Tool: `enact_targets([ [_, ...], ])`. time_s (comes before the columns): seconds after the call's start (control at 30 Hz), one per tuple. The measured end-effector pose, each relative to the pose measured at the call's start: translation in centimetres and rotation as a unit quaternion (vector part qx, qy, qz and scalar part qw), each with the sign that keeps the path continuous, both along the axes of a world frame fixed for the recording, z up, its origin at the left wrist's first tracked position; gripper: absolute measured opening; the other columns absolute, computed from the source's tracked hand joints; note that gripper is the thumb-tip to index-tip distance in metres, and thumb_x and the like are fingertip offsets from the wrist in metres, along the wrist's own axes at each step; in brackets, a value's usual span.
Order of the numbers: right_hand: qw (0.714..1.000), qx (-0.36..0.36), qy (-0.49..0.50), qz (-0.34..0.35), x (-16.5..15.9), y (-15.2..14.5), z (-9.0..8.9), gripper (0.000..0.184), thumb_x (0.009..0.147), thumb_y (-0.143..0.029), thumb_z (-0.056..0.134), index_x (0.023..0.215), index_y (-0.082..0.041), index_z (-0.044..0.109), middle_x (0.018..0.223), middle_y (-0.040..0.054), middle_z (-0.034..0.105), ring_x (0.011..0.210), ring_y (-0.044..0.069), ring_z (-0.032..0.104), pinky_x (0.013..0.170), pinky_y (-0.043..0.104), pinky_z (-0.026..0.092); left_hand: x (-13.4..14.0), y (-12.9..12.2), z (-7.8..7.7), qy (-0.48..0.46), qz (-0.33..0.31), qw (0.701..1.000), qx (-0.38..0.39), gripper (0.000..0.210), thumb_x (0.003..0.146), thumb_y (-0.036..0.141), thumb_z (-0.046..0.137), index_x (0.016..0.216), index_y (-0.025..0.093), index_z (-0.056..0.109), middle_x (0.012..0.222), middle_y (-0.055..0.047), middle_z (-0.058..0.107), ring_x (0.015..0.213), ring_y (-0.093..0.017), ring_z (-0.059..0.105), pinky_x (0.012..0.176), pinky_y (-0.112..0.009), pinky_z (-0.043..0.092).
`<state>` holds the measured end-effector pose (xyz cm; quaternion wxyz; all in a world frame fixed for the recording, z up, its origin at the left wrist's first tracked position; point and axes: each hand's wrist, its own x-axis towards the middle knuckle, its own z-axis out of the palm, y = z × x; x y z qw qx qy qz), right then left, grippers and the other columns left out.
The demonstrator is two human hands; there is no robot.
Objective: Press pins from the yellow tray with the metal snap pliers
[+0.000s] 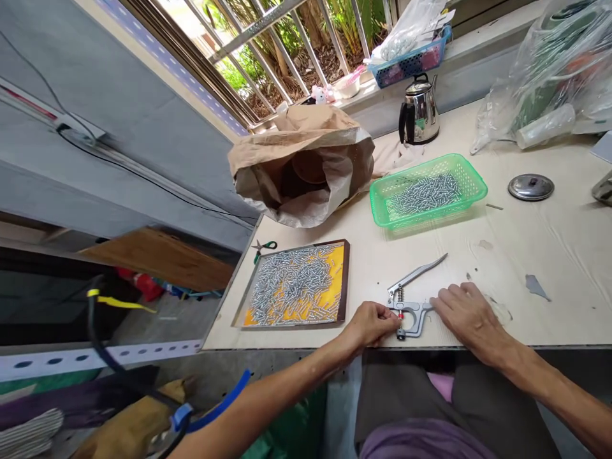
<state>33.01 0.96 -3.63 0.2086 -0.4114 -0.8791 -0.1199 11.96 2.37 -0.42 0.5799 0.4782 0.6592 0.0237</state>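
A grey pair of snap-fastener pliers [411,309] lies on the table near its front edge, its long lever [421,273] raised and spread away from the frame. My left hand [375,324] is at the jaw, thumb and fingers pinched beside a small red part; whatever they hold is too small or hidden to name. With curled fingers my right hand [466,315] rests on the end of the pliers' fixed handle. Left of the pliers, a shallow tray [343,280] with a yellow bottom holds many small silvery metal pieces [291,284].
Behind the pliers stands a green plastic basket [430,218] of similar metal pieces. A large open paper sack [301,146] is at the back left, scissors [264,245] at the left edge. Farther back are a kettle [421,111], a metal lid [530,187] and plastic bags [549,70].
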Motion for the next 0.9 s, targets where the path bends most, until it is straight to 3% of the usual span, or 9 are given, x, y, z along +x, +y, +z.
enact_targets([
  [0.27, 0.988, -0.152, -0.001, 0.038, 1.1, 1.1, 0.6, 0.02, 0.092, -0.015, 0.043, 0.083, -0.021, 0.06, 0.08, 0.001, 0.059, 0.072, 0.015, 0.048, 0.067, 0.032, 0.027, 0.1, -1.3, -0.8, -0.002, 0.019, 1.0, -0.002, 0.021, 0.064, 0.032, 0.061, 0.054, 0.017, 0.05, 0.04, 0.008, 0.042, 0.034, -0.005, 0.036, 0.036, -0.019, 0.019],
  [0.4, 0.99, -0.132, -0.042, -0.025, 0.8, 4.1, 1.1, 0.027, 0.088, -0.005, 0.044, 0.102, -0.021, 0.061, 0.101, 0.0047, 0.063, 0.081, 0.017, 0.05, 0.068, 0.031, 0.028, 0.2, -1.4, -0.5, 0.004, 0.007, 1.0, 0.003, 0.023, 0.065, 0.032, 0.06, 0.051, 0.017, 0.047, 0.039, 0.009, 0.038, 0.033, -0.005, 0.035, 0.037, -0.019, 0.019],
  [0.57, 0.983, -0.133, -0.125, -0.003, -1.2, 8.5, 1.4, 0.021, 0.088, -0.01, 0.05, 0.076, -0.017, 0.064, 0.079, 0.0056, 0.064, 0.083, 0.02, 0.049, 0.067, 0.033, 0.026, 0.4, -1.5, -0.6, 0.021, 0.013, 1.0, 0.011, 0.023, 0.065, 0.031, 0.059, 0.051, 0.017, 0.047, 0.04, 0.009, 0.037, 0.033, -0.005, 0.033, 0.037, -0.02, 0.021],
  [0.73, 0.982, -0.122, -0.14, 0.021, -1.8, 9.6, 1.2, 0.017, 0.088, -0.01, 0.051, 0.081, -0.018, 0.065, 0.081, 0.0044, 0.064, 0.083, 0.019, 0.049, 0.07, 0.033, 0.027, 0.7, -2.0, -1.1, 0.041, 0.048, 0.998, 0.025, 0.017, 0.068, 0.025, 0.057, 0.054, 0.016, 0.051, 0.043, 0.008, 0.04, 0.036, -0.004, 0.031, 0.038, -0.019, 0.022],
  [0.83, 0.983, -0.122, -0.135, 0.031, -1.1, 9.2, 0.6, 0.015, 0.087, -0.01, 0.052, 0.083, -0.018, 0.064, 0.081, 0.0038, 0.063, 0.081, 0.018, 0.049, 0.07, 0.032, 0.027, 0.6, -2.8, -1.1, 0.063, 0.04, 0.993, 0.087, 0.014, 0.069, 0.021, 0.057, 0.057, 0.014, 0.055, 0.049, 0.005, 0.048, 0.042, -0.006, 0.04, 0.042, -0.018, 0.03],
  [0.9, 0.984, -0.12, -0.131, 0.027, -0.6, 9.0, 0.4, 0.014, 0.087, -0.01, 0.052, 0.084, -0.018, 0.064, 0.081, 0.0041, 0.062, 0.08, 0.018, 0.049, 0.07, 0.031, 0.027, 0.7, -3.6, -1.0, 0.068, -0.002, 0.975, 0.213, 0.011, 0.072, 0.02, 0.056, 0.062, 0.015, 0.059, 0.057, 0.001, 0.057, 0.051, -0.009, 0.05, 0.05, -0.02, 0.039],
])
